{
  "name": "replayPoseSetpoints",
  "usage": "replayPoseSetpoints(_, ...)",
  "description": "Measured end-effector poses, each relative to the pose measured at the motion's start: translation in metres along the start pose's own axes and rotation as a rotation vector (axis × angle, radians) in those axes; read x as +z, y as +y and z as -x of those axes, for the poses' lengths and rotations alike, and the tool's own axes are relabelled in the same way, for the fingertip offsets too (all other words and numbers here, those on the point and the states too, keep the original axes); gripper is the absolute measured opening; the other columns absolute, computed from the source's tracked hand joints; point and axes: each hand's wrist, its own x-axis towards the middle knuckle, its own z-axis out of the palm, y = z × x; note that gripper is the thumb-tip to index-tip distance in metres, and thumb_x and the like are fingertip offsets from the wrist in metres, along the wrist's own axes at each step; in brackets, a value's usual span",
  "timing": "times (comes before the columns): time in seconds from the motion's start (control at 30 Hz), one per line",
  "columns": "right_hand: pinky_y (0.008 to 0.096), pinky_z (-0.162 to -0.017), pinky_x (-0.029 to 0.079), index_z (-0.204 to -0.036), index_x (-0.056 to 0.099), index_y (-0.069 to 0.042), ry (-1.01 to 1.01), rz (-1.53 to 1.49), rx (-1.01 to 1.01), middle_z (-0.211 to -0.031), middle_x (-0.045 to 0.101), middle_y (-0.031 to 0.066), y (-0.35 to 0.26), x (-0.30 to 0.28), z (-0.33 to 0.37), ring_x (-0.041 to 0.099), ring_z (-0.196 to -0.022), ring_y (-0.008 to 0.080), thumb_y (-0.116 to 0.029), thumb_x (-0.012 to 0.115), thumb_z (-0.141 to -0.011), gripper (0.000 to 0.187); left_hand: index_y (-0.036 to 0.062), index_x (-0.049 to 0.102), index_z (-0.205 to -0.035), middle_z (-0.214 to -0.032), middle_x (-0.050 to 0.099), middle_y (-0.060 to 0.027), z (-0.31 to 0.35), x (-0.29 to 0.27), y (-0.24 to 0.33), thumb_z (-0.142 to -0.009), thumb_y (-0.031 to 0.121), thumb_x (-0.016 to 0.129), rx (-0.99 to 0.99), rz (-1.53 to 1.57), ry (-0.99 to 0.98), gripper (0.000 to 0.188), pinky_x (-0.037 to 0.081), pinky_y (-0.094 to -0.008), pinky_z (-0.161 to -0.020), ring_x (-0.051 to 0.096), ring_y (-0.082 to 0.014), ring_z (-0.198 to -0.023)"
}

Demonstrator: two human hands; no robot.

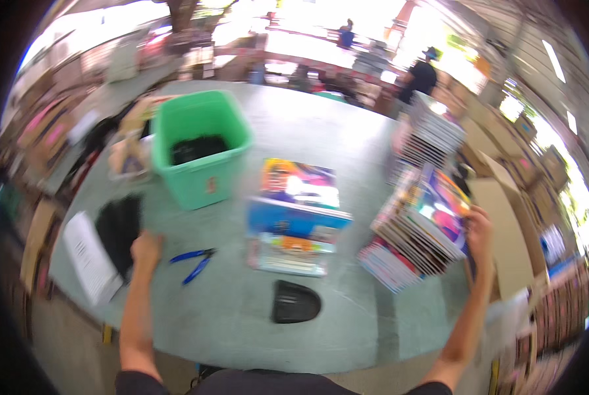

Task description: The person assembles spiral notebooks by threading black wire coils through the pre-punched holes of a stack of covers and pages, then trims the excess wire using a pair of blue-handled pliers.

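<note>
Sleeves: I see dark, short sleeves ending high on both upper arms.
Forearms: bare, nothing worn on them.
Left hand [147, 249]: bare, no glove that I can make out.
Right hand [479, 230]: bare, likewise ungloved; blurred.

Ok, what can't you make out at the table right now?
Head view only, motion-blurred throughout.
- Left hand: fingers merge with the black bundle; grip unclear.
- Right hand: on the far edge of the tilted magazine stack; fingers hidden behind it.
- Green bin: dark contents, too blurred to identify.
- Black object: kind unclear.
- Magazine covers: smeared.
</note>
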Motion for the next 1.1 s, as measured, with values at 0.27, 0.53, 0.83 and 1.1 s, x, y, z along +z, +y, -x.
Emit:
replayPoseSetpoints(0.27,0.0366,-0.091,0.045,-0.106,0.063,-0.001,0.162,-0.266,-0.397,-0.117,0.060,0.0148,-0.193,0.067,0.029,0.057,-0.110,0.0280,-0.002,0.063,-0.083,0.022,-0.0012,0.062,-0.087,-0.085,0.066,-0.0247,0.038,-0.053,-0.020,-0.083,0.024,0.055,0.009,0.198,0.235,0.026,0.052,-0.0462,-0.074,0.067,-0.0384,-0.081)
replayPoseSetpoints(0.53,0.0249,-0.076,0.045,-0.114,0.059,-0.002,-0.010,-1.060,0.299,-0.096,0.064,0.0058,-0.242,0.232,0.023,0.055,-0.084,0.0101,-0.023,0.067,-0.088,0.034,-0.0003,0.064,-0.088,-0.089,0.066,-0.0202,0.035,-0.036,-0.023,-0.080,0.022,0.058,0.100,0.054,0.100,0.024,0.052,-0.0457,-0.073,0.065,-0.0378,-0.085)
replayPoseSetpoints(0.83,0.0347,-0.086,0.042,-0.104,0.060,-0.003,0.342,-0.630,0.030,-0.098,0.062,0.0098,-0.256,0.235,0.020,0.056,-0.092,0.0224,-0.023,0.063,-0.090,0.025,0.0029,0.062,-0.091,-0.091,0.054,-0.0149,0.057,-0.059,-0.037,-0.081,0.017,0.062,0.413,0.218,0.390,0.017,0.050,-0.0418,-0.067,0.059,-0.0322,-0.084)
replayPoseSetpoints(1.1,0.0446,-0.091,0.042,-0.107,0.061,-0.005,0.219,-0.106,-0.546,-0.108,0.062,0.0157,-0.340,0.245,-0.010,0.056,-0.105,0.0329,-0.020,0.068,-0.080,0.032,0.0054,0.058,-0.112,-0.083,0.056,-0.0056,0.080,-0.149,0.030,-0.089,0.015,0.061,0.739,1.230,0.329,0.025,0.050,-0.0291,-0.071,0.056,-0.0134,-0.075)
